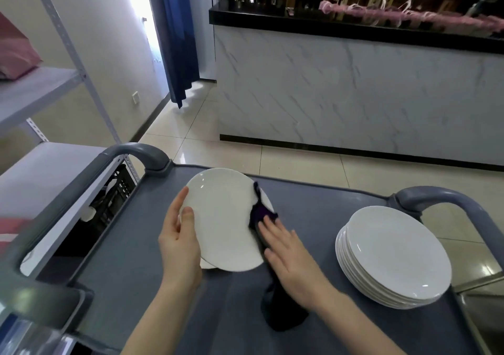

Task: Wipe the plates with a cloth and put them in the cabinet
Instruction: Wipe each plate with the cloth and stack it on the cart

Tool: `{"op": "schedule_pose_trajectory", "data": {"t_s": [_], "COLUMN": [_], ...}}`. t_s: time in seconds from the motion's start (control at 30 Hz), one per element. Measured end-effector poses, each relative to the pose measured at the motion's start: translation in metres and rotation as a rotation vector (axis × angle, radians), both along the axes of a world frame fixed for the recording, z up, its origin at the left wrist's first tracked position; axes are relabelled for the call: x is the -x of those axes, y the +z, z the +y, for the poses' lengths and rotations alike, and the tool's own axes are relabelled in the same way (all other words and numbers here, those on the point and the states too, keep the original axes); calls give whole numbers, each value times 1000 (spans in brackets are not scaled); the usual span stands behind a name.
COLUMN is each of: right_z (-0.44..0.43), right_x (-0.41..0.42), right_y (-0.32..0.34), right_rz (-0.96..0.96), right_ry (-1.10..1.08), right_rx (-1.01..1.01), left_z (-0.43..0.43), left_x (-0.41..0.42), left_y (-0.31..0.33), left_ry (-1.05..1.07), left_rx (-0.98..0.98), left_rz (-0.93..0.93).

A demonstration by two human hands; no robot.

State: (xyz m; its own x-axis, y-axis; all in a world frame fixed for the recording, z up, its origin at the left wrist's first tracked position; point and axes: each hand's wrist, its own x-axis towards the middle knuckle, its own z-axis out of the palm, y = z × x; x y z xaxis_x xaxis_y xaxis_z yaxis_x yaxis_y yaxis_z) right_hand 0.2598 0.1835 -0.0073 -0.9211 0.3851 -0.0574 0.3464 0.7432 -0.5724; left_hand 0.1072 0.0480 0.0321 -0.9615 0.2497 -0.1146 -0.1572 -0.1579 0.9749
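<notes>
A white plate (223, 218) is held tilted above the grey cart top (313, 218). My left hand (178, 243) grips its left rim, thumb on the face and fingers behind. My right hand (289, 253) presses a dark purple cloth (260, 213) against the plate's right edge with straight fingers; the cloth's tail hangs down under my wrist. The rim of a second plate peeks out below the held one. A stack of several white plates (395, 256) sits on the cart at the right.
The cart has grey handles at the far left (136, 150) and far right (441, 199). A metal shelf rack (41, 169) stands at the left, with a black crate (117, 188) below. A marble-fronted counter (354, 95) lies across the tiled floor.
</notes>
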Motion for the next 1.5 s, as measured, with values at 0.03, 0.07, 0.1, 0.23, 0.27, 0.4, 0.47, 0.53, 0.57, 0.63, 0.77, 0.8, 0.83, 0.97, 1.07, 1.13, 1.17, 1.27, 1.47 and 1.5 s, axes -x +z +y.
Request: {"op": "schedule_pose_trajectory", "data": {"t_s": [0.03,0.07,0.1,0.23,0.27,0.4,0.47,0.53,0.57,0.63,0.77,0.8,0.83,0.97,1.07,1.13,1.17,1.27,1.47,1.5], "right_z": [-15,-31,-46,-71,-70,-55,-45,-27,-16,5,18,15,8,-33,-48,-43,-36,-11,10,10], "right_x": [-6,-9,-8,21,29,53,61,70,72,71,40,29,18,-2,15,29,35,44,6,0], "right_y": [-2,-3,-3,9,13,18,16,14,12,10,-3,-6,-8,-7,1,7,8,10,-6,-8], "right_rz": [3,8,20,76,87,124,150,149,135,89,-22,-37,-44,-34,24,66,75,60,-25,3], "right_ry": [57,105,140,162,149,110,71,-24,-74,-143,-135,-113,-83,99,135,102,73,-54,-268,-325], "right_rx": [20,34,44,73,77,38,41,89,101,73,-74,-91,-92,-42,6,15,5,-25,-139,-42], "left_z": [0,1,2,8,10,14,16,18,17,16,13,13,12,12,17,19,20,20,12,12], "left_x": [2,2,1,-5,-6,-4,-6,-12,-15,-19,-14,-10,-8,-5,-13,-16,-16,-15,-1,1], "left_y": [-1,-2,-3,-10,-11,-10,-13,-17,-19,-19,-22,-22,-24,-29,-29,-28,-28,-27,-25,-25], "left_ry": [2,-5,-17,-92,-112,-145,-169,-199,-203,-203,-158,-142,-130,-121,-173,-228,-251,-263,-147,-129], "left_rx": [0,2,4,12,10,-20,-29,-16,-7,5,-1,-11,-19,-37,-22,-16,-14,6,-26,-38], "left_rz": [11,20,24,5,-4,-32,-31,-14,-15,-44,-118,-134,-147,-138,-101,-100,-103,-114,-218,-231]}}
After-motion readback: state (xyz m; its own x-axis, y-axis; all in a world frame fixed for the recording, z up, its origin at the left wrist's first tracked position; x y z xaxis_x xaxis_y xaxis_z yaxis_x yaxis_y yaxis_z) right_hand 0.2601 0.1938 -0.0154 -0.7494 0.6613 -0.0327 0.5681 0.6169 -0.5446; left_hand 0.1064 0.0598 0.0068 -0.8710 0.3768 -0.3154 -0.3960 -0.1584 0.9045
